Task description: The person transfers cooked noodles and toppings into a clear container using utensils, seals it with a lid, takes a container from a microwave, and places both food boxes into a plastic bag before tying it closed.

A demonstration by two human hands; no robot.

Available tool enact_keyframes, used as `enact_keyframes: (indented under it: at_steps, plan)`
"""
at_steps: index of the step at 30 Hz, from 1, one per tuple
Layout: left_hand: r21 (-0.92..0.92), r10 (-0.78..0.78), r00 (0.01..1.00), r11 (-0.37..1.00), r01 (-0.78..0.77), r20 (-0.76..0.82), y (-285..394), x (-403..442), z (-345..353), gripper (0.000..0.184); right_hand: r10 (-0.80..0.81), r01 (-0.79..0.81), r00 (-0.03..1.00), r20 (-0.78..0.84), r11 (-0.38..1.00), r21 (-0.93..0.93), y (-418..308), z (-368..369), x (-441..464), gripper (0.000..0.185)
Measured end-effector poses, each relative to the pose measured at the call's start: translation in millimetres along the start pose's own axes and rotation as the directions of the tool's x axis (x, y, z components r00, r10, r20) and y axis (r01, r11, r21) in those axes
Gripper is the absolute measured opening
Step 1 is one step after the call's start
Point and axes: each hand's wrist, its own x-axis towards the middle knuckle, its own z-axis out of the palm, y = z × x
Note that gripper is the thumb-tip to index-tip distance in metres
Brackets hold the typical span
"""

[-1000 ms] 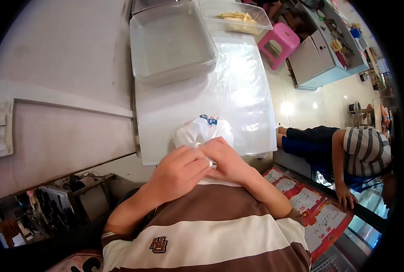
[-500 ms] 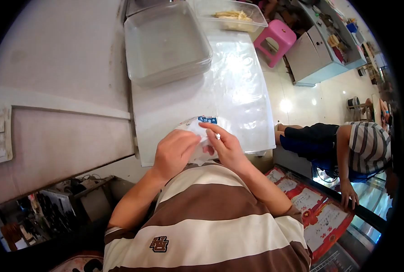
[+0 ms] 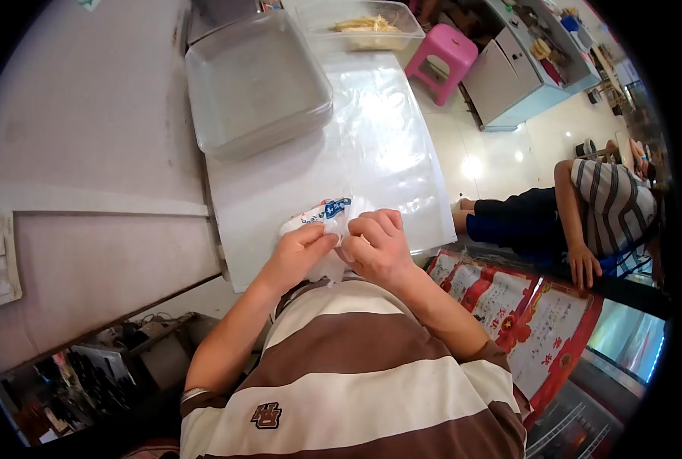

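A thin white plastic bag (image 3: 305, 220) with blue and red print is bunched up in front of my stomach, over the near edge of the white-covered table (image 3: 261, 195). My left hand (image 3: 299, 256) pinches its near side between thumb and fingers. On the other side my right hand (image 3: 379, 246) is curled closed against the bag, knuckles up, with its fingertips partly hidden. A see-through end of the bag hangs below the hands. What the bag holds, if anything, I cannot make out.
A stack of clear plastic trays (image 3: 258, 92) stands at the table's far left. Behind it sits a clear container (image 3: 322, 19) with pale yellow strips (image 3: 365, 24). A pink stool (image 3: 450, 53) is beyond the table. To the right, a person in a striped shirt (image 3: 609, 195) rests a hand nearby.
My right hand has turned from extended fingers to a curled grip on the bag. The small white piece by its thumb no longer shows. The view has shifted slightly.
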Motion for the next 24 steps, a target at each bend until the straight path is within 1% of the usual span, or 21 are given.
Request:
enact_keyframes:
  at_steps: [1, 4, 5, 6, 7, 8, 9, 10, 11, 12, 13, 14, 16, 17, 19, 20, 22, 24]
  plan:
    - [-0.036, -0.008, 0.999, 0.999, 0.007, -0.032, 1.1, -1.2, 7.1, 0.015, 0.007, -0.007, 1.000, -0.011, 0.999, -0.050, -2.6, -6.1, -6.0, 0.022]
    - [0.146, 0.231, 0.952, 0.968, -0.205, -0.200, -14.9, -1.5, 18.7, 0.017, 0.120, -0.127, 0.984, 0.134, 0.991, 0.045, -10.5, -19.3, -28.9, 0.031]
    - [0.138, 0.185, 0.946, 0.979, -0.152, -0.266, -20.5, -2.2, 17.5, 0.018, 0.181, -0.198, 0.972, 0.153, 0.974, 0.106, -14.7, -23.1, -35.7, 0.033]
    - [0.128, 0.142, 0.932, 0.986, -0.105, -0.333, -25.8, -0.9, 10.5, 0.019, 0.327, -0.365, 0.924, 0.198, 0.909, 0.200, -15.4, -23.1, -48.0, 0.029]
    - [0.116, 0.098, 0.914, 0.992, -0.056, -0.394, -32.2, 0.8, 3.5, 0.020, 0.461, -0.522, 0.850, 0.255, 0.805, 0.282, -14.5, -18.9, -69.4, 0.026]
    - [0.091, 0.033, 0.900, 0.996, 0.008, -0.435, -40.6, 2.4, -3.8, 0.022, 0.575, -0.661, 0.751, 0.326, 0.665, 0.349, -15.8, -13.8, -91.3, 0.025]
    - [0.062, -0.031, 0.877, 0.996, 0.069, -0.479, -49.6, 6.0, -12.5, 0.023, 0.730, -0.843, 0.520, 0.444, 0.357, 0.402, -17.2, -8.1, -107.9, 0.025]
    - [0.031, -0.095, 0.849, 0.991, 0.130, -0.520, -60.5, 9.9, -16.1, 0.024, 0.750, -0.885, 0.426, 0.506, 0.230, 0.405, -15.0, -7.1, -113.1, 0.024]
    - [-0.006, -0.108, 0.834, 0.992, 0.125, -0.541, -73.0, 13.2, -15.9, 0.026, 0.758, -0.913, 0.324, 0.566, 0.093, 0.398, -14.3, -6.3, -116.9, 0.024]
    - [-0.005, -0.119, 0.836, 0.991, 0.137, -0.536, -72.8, 15.8, -16.2, 0.024, 0.751, -0.922, 0.225, 0.620, -0.041, 0.385, -10.7, -3.8, -120.3, 0.024]
    - [-0.003, -0.127, 0.839, 0.989, 0.148, -0.529, -70.1, 17.0, -16.4, 0.021, 0.767, -0.957, 0.166, 0.620, -0.027, 0.289, -8.6, -1.0, -125.1, 0.021]
    - [-0.004, -0.137, 0.840, 0.987, 0.159, -0.525, -67.0, 17.9, -16.7, 0.019, 0.810, -0.939, 0.257, 0.527, 0.080, 0.335, -11.9, -1.5, -127.1, 0.019]
    - [-0.091, -0.121, 0.893, 0.992, 0.090, -0.433, -61.9, 19.1, -26.7, 0.013, 0.836, -0.869, 0.442, 0.325, 0.309, 0.386, -17.6, -1.3, -126.3, 0.016]
    - [-0.136, -0.110, 0.915, 0.989, 0.061, -0.389, -59.2, 18.1, -30.9, 0.011, 0.847, -0.851, 0.451, 0.281, 0.312, 0.423, -19.1, -2.5, -122.9, 0.016]
    - [-0.177, -0.100, 0.955, 0.983, 0.051, -0.278, -47.0, 12.4, -32.9, 0.009, 0.869, -0.812, 0.453, 0.196, 0.312, 0.494, -25.7, -7.0, -109.7, 0.016]
    - [-0.198, -0.088, 0.972, 0.979, 0.044, -0.219, -41.2, 11.2, -32.1, 0.010, 0.884, -0.806, 0.412, 0.222, 0.240, 0.540, -27.0, -5.3, -108.6, 0.016]
    - [-0.201, -0.107, 0.980, 0.977, 0.071, -0.170, -34.7, 10.0, -24.9, 0.009, 0.901, -0.776, 0.337, 0.272, 0.103, 0.622, -26.7, -3.1, -104.4, 0.017]
    - [-0.180, -0.105, 0.988, 0.980, 0.083, -0.115, -34.3, 12.2, -17.4, 0.008, 0.907, -0.770, 0.289, 0.306, 0.030, 0.638, -25.5, -3.8, -90.4, 0.016]
